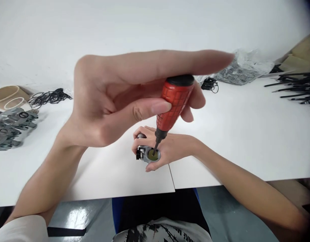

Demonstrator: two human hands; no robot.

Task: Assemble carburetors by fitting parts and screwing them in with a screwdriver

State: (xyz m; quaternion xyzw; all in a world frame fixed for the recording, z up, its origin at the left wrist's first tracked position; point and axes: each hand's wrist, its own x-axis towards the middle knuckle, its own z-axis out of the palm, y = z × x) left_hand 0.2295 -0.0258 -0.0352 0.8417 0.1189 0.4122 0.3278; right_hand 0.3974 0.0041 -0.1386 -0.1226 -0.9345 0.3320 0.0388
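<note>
- White counter (245, 134) across the mid frame, white wall (155, 23) behind; seam between counter panels shows lower center.
- Left hand (91, 87), big in frame, upper center-left: wrapped around a red screwdriver (174, 101), thumb pressed to its grip, index finger stretched out over the black end cap.
- Screwdriver tilted, shaft running down and slightly left, tip at the brass-colored disc (150, 156) in the carburetor bore.
- Carburetor (146, 155): grey metal, on the counter just below frame center, bore facing up, black knob (138, 155) on its left side.
- Right hand (172, 144), center: curled around the carburetor, fingers over the far side, thumb along the near side.
- Left edge: cluster of grey carburetors (8, 129), tan round container (11, 94) behind it, tangled black cords (50, 97) beside.
- Upper right: clear plastic bag (242, 72) of small parts, contents unclear; small black cord bundle (209, 84) next to it.
- Right edge: pile of black rod-like pieces (300, 87).
</note>
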